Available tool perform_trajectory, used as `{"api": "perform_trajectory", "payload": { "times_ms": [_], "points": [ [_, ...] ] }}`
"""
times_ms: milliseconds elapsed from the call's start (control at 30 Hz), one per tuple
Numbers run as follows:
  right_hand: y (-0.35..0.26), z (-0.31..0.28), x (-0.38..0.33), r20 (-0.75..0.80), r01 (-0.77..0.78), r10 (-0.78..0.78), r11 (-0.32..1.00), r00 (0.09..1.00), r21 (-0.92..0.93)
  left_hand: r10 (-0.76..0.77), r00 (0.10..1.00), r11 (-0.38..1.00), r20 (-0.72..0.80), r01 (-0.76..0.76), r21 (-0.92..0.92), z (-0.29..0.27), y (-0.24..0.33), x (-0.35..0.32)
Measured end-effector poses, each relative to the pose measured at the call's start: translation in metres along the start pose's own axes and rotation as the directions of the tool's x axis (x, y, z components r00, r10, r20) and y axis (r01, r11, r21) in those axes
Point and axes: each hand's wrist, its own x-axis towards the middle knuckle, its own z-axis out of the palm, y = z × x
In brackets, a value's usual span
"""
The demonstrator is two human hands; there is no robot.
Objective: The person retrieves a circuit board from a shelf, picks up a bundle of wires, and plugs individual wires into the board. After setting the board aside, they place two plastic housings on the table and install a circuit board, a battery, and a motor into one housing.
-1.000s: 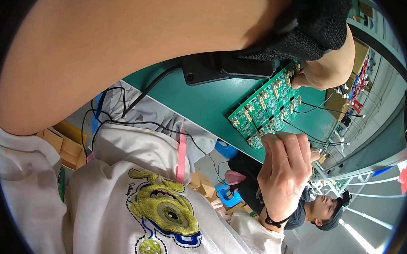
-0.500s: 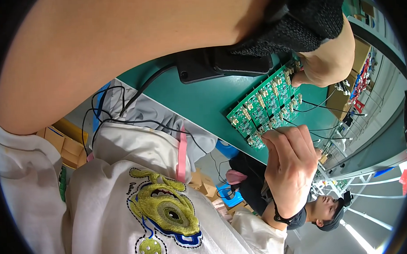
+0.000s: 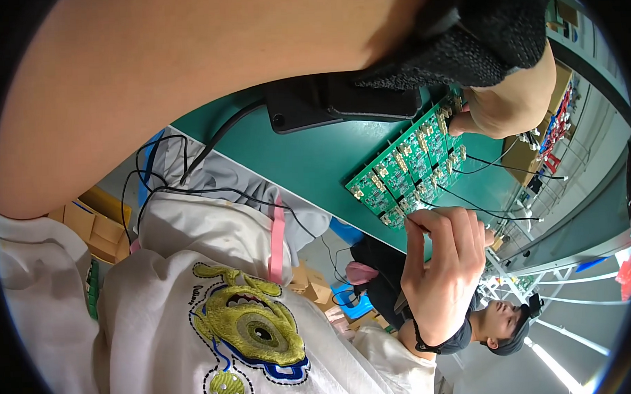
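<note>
A green circuit board panel (image 3: 405, 162) with rows of small metal connectors lies slanted over the green tabletop (image 3: 307, 162). My left hand (image 3: 510, 103), below a black knitted wristband, grips the panel's upper right end. Its thumb presses on the board, while its other fingers are mostly hidden. Near the panel's lower edge is my right hand (image 3: 446, 251), thumb and index finger brought together. Whatever is in that pinch, if anything, cannot be made out. Thin black cables (image 3: 479, 206) with white ends run from the panel's right edge, passing just above the right hand's knuckles.
A black box-shaped device (image 3: 340, 102) with a thick cord stands beside the panel, under my left forearm. Loose black cables hang past the table edge. Cardboard boxes (image 3: 98, 229) are at lower left. A person in a dark cap (image 3: 511, 336) sits at lower right, near metal racks.
My right hand has shifted slightly down and left, its fingertips drawing back from the panel's lower corner. The left hand keeps its grip on the board.
</note>
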Motion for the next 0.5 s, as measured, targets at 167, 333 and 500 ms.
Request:
{"api": "perform_trajectory", "payload": {
  "times_ms": [167, 333, 500],
  "points": [
    [-0.006, 0.006, 0.001, 0.014, 0.0, 0.001, 0.999, 1.0, -0.044, -0.028, 1.0, 0.999, -0.004, 0.028, -0.032, 0.001, -0.002, -0.002],
    [-0.008, 0.012, -0.002, 0.004, -0.011, 0.012, 0.995, 1.0, -0.097, -0.053, 0.999, 0.997, -0.011, 0.052, -0.048, 0.002, -0.007, -0.003],
    [-0.009, 0.015, -0.001, -0.012, -0.037, 0.037, 0.998, 0.999, -0.043, -0.066, 0.998, 0.996, -0.01, 0.065, -0.061, 0.0, -0.005, -0.006]
  ]
}}
